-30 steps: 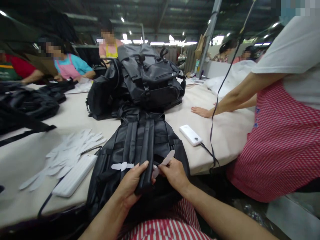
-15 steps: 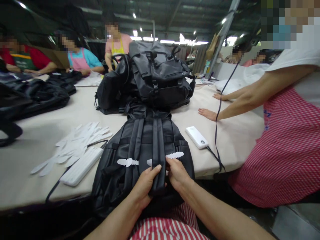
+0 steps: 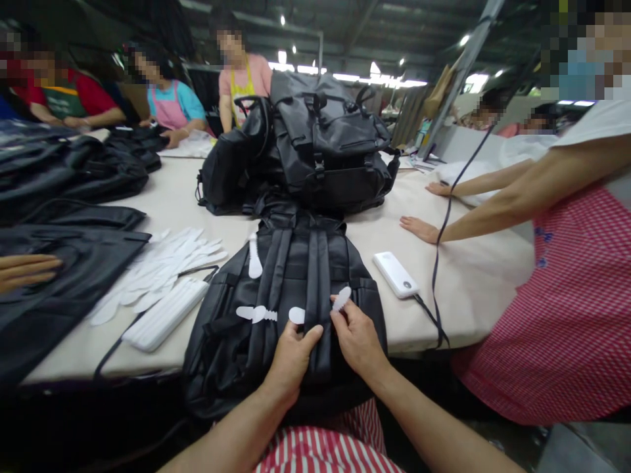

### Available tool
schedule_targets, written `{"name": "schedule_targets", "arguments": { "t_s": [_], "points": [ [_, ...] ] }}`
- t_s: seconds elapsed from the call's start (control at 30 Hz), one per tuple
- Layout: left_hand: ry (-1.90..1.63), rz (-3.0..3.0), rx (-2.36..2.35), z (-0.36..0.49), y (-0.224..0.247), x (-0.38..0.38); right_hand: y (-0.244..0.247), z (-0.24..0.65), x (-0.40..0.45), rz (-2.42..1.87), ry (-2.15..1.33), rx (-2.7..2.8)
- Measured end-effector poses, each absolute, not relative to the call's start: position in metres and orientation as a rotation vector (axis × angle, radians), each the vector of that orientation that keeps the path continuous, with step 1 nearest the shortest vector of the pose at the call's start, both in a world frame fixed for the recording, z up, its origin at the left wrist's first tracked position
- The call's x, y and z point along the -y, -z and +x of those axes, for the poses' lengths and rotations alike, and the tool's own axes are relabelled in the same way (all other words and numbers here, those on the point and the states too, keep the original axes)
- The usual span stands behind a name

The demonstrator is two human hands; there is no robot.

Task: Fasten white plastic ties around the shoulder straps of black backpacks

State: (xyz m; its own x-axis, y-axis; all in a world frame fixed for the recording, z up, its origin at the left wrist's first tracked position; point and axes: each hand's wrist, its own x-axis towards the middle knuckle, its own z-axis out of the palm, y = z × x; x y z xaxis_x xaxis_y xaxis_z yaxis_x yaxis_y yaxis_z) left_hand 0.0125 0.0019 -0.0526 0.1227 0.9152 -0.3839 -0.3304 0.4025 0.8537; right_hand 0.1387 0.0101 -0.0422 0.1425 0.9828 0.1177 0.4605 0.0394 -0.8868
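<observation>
A black backpack (image 3: pixel 236 368) lies in front of me with its two shoulder straps facing up. My left hand (image 3: pixel 292 358) is closed at the right shoulder strap (image 3: pixel 318 276), thumb pressing its edge. By its index finger shows the rounded end of a white toothed strip (image 3: pixel 296 315), which passes beneath that strap. On the strap's other side my right hand (image 3: pixel 359 332) pinches the strip's toothed end, tilted upward. Another white strip (image 3: pixel 258 314) is fastened around the left shoulder strap. A loose white strip (image 3: pixel 254 257) rests on the backpack's upper left.
Left of the backpack are a pile of white strips (image 3: pixel 172 263) and a white power bank (image 3: pixel 165 315). A second power bank (image 3: pixel 396 274) with a cable lies right. Filled black backpacks (image 3: pixel 330 151) stand behind. Co-workers' hands rest on the right (image 3: pixel 419 228) and at far left (image 3: pixel 29 269).
My right hand has lifted the toothed end upward, and more of the strip's rounded end shows. A loose strip now lies on the backpack. A black piece and a co-worker's hand appeared at left.
</observation>
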Motion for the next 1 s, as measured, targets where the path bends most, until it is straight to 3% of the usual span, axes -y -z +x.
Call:
{"name": "schedule_targets", "arguments": {
  "t_s": [0.2, 0.33, 0.6, 0.9, 1.0],
  "points": [
    [-1.041, 0.952, -1.18, 0.01, 0.055, -0.01, 0.034, 0.145, -0.013, -1.546, -0.451, 1.942],
    [-1.011, 1.211, -1.299, 0.011, 0.067, -0.017, 0.036, 0.143, -0.025, -1.447, -0.591, 2.137],
    [-0.563, 1.679, -1.494, 0.004, 0.064, -0.028, 0.057, 0.131, -0.035, -1.58, -0.728, 1.922],
    [-0.369, 2.008, -1.595, -0.006, 0.048, -0.022, 0.065, 0.135, -0.037, -1.619, -0.894, 1.705],
    [-0.506, 1.961, -1.536, -0.007, 0.052, -0.024, 0.067, 0.132, -0.036, -1.646, -0.908, 1.677]
  ]
}}
